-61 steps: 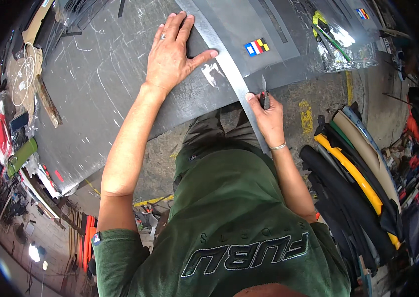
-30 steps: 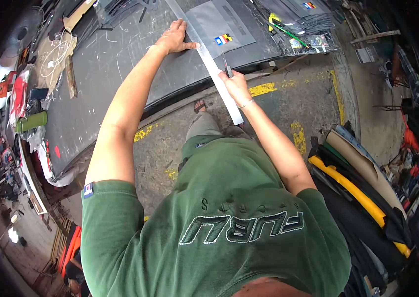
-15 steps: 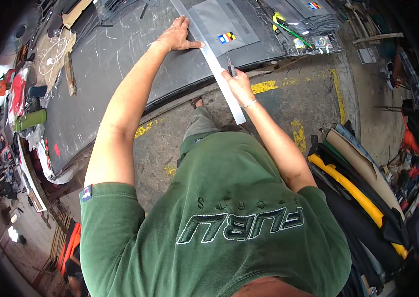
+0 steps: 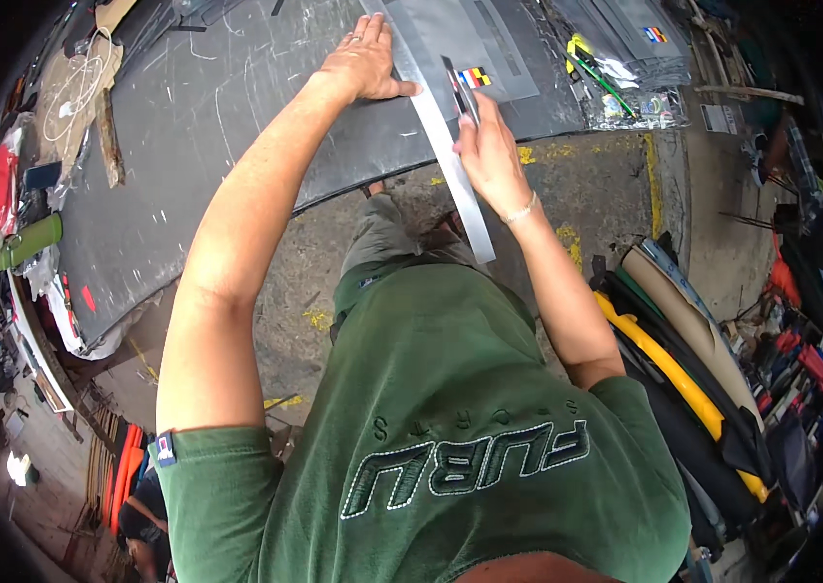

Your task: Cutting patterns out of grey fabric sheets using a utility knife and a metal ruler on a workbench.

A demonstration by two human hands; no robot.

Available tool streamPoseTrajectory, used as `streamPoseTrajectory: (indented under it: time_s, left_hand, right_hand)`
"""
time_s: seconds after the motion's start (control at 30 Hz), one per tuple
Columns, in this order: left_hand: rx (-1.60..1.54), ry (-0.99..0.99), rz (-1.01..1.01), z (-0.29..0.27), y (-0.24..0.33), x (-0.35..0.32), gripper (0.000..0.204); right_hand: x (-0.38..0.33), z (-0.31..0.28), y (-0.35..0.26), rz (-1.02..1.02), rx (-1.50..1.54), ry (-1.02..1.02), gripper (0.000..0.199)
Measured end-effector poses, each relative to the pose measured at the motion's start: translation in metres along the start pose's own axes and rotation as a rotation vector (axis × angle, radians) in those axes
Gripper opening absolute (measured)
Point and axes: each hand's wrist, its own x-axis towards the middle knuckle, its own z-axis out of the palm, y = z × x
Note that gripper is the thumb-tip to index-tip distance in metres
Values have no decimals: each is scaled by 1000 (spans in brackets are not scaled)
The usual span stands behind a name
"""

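Note:
My left hand [image 4: 361, 66] lies flat on the table with its fingers stretched out, the thumb pressing on a long metal ruler [image 4: 443, 131]. The ruler slants across a grey sheet [image 4: 431, 47] that bears a small coloured patch [image 4: 475, 77]; its near end juts past the table edge. In my right hand [image 4: 495, 160] is a utility knife [image 4: 460, 87], tilted with its tip pointing away from me. The knife is just right of the ruler, above the sheet's near edge. Whether the blade touches anything, I cannot tell.
The dark, scratched table [image 4: 227, 126] carries stacked grey sheets [image 4: 630, 39] and a green pen-like stick [image 4: 606, 87] at the right. A green cylinder [image 4: 33, 241] sits at the left. Rolls of material, one yellow [image 4: 664, 355], stand right of me. Another person [image 4: 144, 525] shows lower left.
My right hand has lifted the knife off the ruler's near part and moved it farther away, beside the sheet's patch. My left hand stays on the ruler. The view has shifted slightly.

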Motion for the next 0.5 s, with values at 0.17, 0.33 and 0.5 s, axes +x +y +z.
streamPoseTrajectory:
  time_s: [0.17, 0.33, 0.5]
  left_hand:
    - [-31, 6, 8, 0, 6, -4, 128]
    - [-25, -45, -19, 2, 9, 1, 126]
    - [1, -90, -25, -16, 19, -3, 102]
  right_hand:
    - [63, 22, -18, -236, -170, 80, 45]
    - [95, 36, -17, -172, -287, -1, 45]
    - [97, 29, -19, -91, -328, -40, 44]
